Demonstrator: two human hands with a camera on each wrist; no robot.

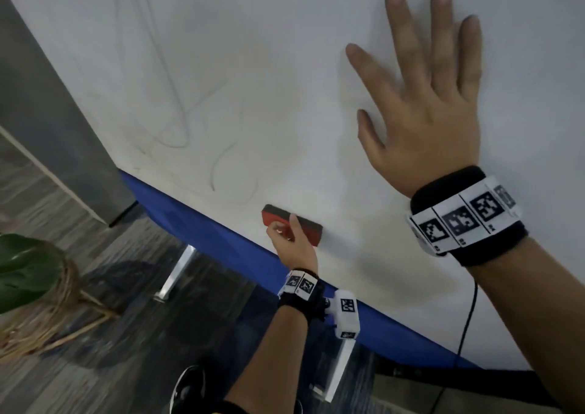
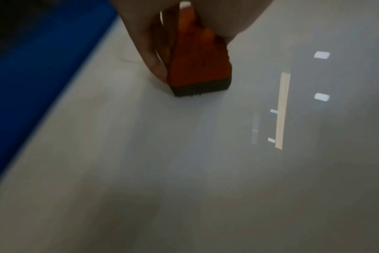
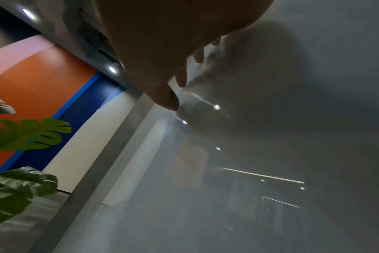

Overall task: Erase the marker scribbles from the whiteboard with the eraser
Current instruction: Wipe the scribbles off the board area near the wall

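The whiteboard [image 1: 285, 65] fills most of the head view, with faint grey scribbles [image 1: 190, 119] left of centre. My left hand [image 1: 291, 239] grips a red eraser [image 1: 304, 223] with a black felt side pressed to the board near its blue lower edge [image 1: 205, 233]. The left wrist view shows that eraser [image 2: 197, 63] held between thumb and fingers, felt against the whiteboard [image 2: 184, 171]. My right hand [image 1: 427, 97] lies flat on the board at the upper right, fingers spread and straight. In the right wrist view its fingers [image 3: 169, 97] touch the glossy whiteboard [image 3: 249, 154].
A plant with large green leaves [image 1: 22, 268] in a wicker basket [image 1: 47, 312] stands on the wood floor at the left. A metal board leg [image 1: 177, 271] and a grey wall panel [image 1: 53, 128] are near it. A black cable [image 1: 468, 318] hangs at right.
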